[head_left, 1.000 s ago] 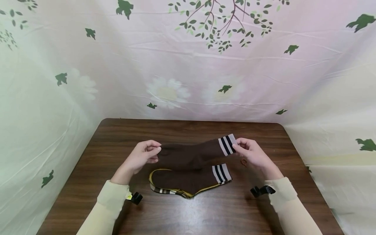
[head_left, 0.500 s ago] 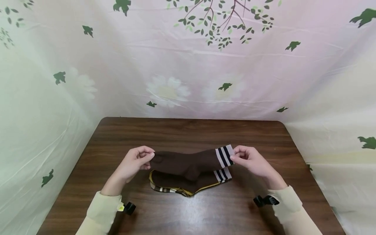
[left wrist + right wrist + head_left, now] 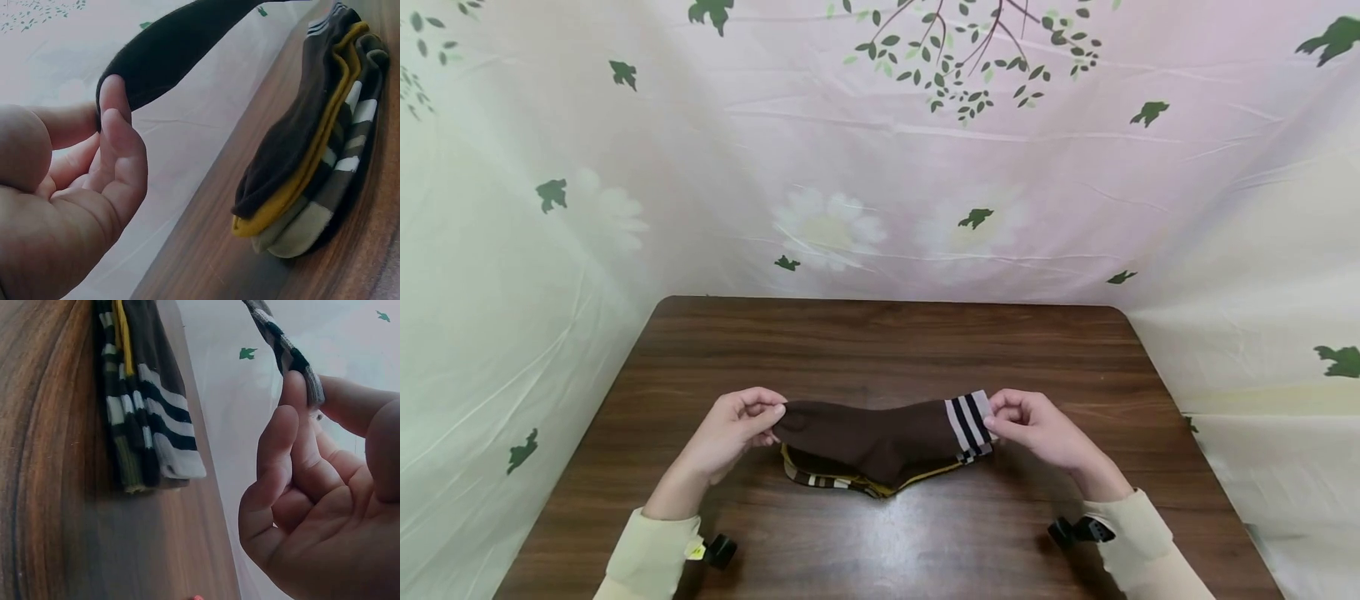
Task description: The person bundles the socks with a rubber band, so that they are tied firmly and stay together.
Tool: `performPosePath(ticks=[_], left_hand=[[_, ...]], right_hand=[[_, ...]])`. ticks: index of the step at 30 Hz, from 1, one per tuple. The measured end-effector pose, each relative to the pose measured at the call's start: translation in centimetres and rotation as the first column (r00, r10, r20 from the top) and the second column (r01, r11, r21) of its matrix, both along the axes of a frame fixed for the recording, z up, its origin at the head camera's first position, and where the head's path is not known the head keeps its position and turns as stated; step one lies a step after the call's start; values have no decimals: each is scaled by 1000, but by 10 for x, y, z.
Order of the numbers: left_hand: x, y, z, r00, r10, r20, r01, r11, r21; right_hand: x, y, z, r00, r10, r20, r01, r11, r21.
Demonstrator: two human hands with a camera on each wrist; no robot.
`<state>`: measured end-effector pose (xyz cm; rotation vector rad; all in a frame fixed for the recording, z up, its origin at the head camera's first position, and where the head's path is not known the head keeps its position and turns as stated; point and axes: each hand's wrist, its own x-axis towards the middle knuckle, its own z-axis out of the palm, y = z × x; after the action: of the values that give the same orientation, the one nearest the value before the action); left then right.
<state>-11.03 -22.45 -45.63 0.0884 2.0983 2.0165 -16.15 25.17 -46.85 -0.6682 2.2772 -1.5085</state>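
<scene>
A dark brown sock [image 3: 865,432] with a white-and-black striped cuff is stretched sideways between both hands. My left hand [image 3: 737,429] pinches its toe end between thumb and fingers. At the striped cuff, my right hand [image 3: 1037,429] pinches the other end. Below the held sock lies a pile of socks [image 3: 300,144], partly hidden by it in the head view. In the left wrist view the pile shows a brown sock on top, a mustard-yellow one [image 3: 319,162] beneath and striped ones [image 3: 347,159] lower down. Both wrist views show the held sock raised above the pile.
The brown wooden table [image 3: 880,350] carries the pile near its middle. A pale printed curtain [image 3: 880,167] stands behind and at both sides. Each wrist wears a small black camera. A bit of something red [image 3: 197,597] shows at the right wrist view's bottom edge.
Both hands have brought the brown sock nearer to the person, from behind the pile to over it. It now covers most of the pile's top in the head view.
</scene>
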Motion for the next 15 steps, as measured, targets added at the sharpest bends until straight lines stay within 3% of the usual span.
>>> performPosePath(ticks=[7, 15], left_hand=[[3, -2, -10, 998, -20, 58, 17, 998, 57], [6, -5, -28, 993, -72, 93, 68, 997, 43]], right_hand=[[1, 1, -6, 999, 35, 26, -35, 999, 0], [-1, -1, -15, 997, 49, 53, -51, 998, 35]])
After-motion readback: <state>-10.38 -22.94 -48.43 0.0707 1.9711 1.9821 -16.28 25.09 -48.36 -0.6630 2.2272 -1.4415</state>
